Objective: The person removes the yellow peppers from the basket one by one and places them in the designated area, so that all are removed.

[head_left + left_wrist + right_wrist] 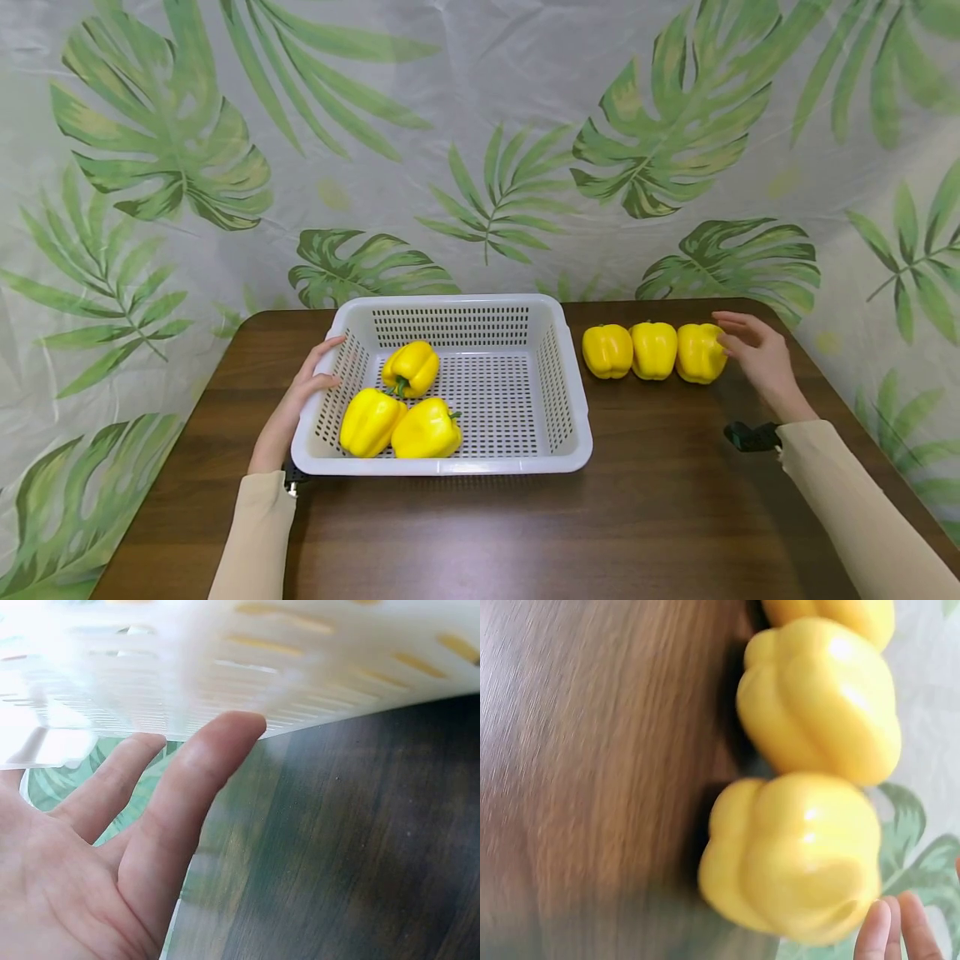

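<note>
Lying between both hands (288,404) (767,365) are six yellow peppers (699,354) and a basket (491,408).

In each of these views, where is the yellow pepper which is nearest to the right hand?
Head: the yellow pepper is right of centre, last in the row, by the right hand.
Left wrist: it is not in this picture.
Right wrist: below centre, the lowest of three peppers.
Shared landmark: the brown table, in all three views.
</note>
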The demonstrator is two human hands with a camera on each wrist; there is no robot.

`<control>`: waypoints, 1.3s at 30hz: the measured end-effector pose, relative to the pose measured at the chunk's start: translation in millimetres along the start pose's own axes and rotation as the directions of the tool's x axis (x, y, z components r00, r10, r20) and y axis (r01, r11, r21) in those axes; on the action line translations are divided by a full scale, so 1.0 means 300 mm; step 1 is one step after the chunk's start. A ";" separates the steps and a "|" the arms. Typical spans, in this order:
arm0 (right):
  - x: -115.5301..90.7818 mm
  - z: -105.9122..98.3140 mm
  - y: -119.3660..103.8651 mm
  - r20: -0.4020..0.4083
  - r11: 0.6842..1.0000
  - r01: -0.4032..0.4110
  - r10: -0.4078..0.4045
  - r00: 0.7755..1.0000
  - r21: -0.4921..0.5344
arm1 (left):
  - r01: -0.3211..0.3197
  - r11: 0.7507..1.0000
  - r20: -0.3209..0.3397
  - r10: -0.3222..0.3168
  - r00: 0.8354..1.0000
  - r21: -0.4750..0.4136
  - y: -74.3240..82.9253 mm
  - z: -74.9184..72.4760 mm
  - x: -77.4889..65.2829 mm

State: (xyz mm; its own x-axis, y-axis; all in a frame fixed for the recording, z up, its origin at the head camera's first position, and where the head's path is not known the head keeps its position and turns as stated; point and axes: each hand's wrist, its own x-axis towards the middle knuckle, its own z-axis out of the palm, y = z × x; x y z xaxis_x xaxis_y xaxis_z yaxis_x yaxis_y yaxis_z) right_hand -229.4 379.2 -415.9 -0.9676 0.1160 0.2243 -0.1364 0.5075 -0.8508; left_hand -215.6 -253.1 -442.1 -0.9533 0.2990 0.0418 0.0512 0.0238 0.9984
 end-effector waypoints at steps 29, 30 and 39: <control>-0.034 0.263 -0.289 0.313 0.976 0.070 -0.134 0.940 0.207 | -0.033 0.999 -0.005 0.033 0.999 -0.016 -0.006 0.000 0.007; -0.035 0.272 -0.299 0.321 0.975 0.071 -0.138 0.937 0.211 | -0.031 0.999 -0.003 0.031 1.000 -0.016 -0.006 0.000 0.007; -0.041 0.343 -0.383 0.404 0.965 0.028 -0.135 0.905 0.259 | -0.013 1.000 -0.005 0.013 1.000 -0.005 -0.002 0.000 0.005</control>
State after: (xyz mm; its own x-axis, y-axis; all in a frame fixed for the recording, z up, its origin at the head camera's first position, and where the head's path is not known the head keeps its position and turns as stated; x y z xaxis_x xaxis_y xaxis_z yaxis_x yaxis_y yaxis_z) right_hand -223.7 231.5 -369.8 -0.9428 -0.3088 0.1255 -0.2140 0.2721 -0.9382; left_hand -217.2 -252.6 -442.7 -0.9542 0.2941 0.0545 0.0618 0.0156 0.9980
